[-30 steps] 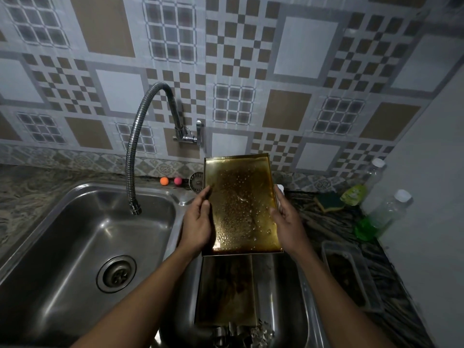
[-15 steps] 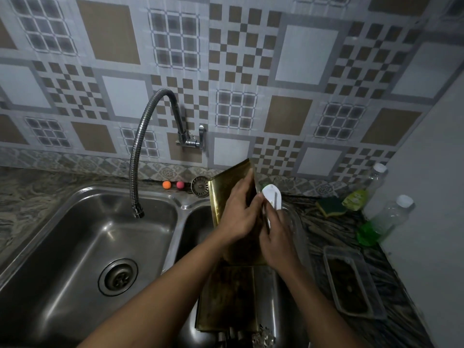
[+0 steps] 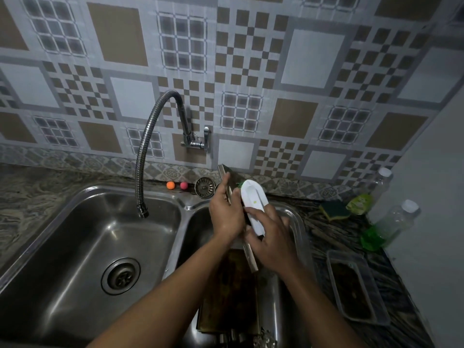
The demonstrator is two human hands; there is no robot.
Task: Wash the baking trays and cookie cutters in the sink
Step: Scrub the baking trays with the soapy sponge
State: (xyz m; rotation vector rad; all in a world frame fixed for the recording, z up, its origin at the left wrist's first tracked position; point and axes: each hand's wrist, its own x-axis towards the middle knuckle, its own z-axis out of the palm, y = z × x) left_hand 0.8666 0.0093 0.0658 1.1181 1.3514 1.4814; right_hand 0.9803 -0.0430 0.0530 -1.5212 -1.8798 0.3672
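Note:
Over the right sink basin (image 3: 297, 217) my left hand (image 3: 227, 213) grips a gold baking tray (image 3: 251, 257), turned nearly edge-on to the camera, its top corner near the wall. My right hand (image 3: 272, 241) holds a white scrubbing brush (image 3: 253, 203) with green bristles against the tray's far face. A second gold tray (image 3: 229, 297) lies flat in the bottom of that basin. Metal cookie cutters (image 3: 241, 339) show at the basin's near edge, mostly cut off by the frame.
The left basin (image 3: 75, 247) has a drain and the flexible tap spout (image 3: 143, 212) hanging over it. On the right counter are a green-yellow sponge (image 3: 334, 209), two plastic bottles (image 3: 391, 222) and a clear plastic container (image 3: 356, 287). Two small balls (image 3: 175, 185) and strainers sit by the wall.
The tray, first held flat facing me in both hands, has turned edge-on in my left hand. My right hand let go of it and now holds the white brush against it.

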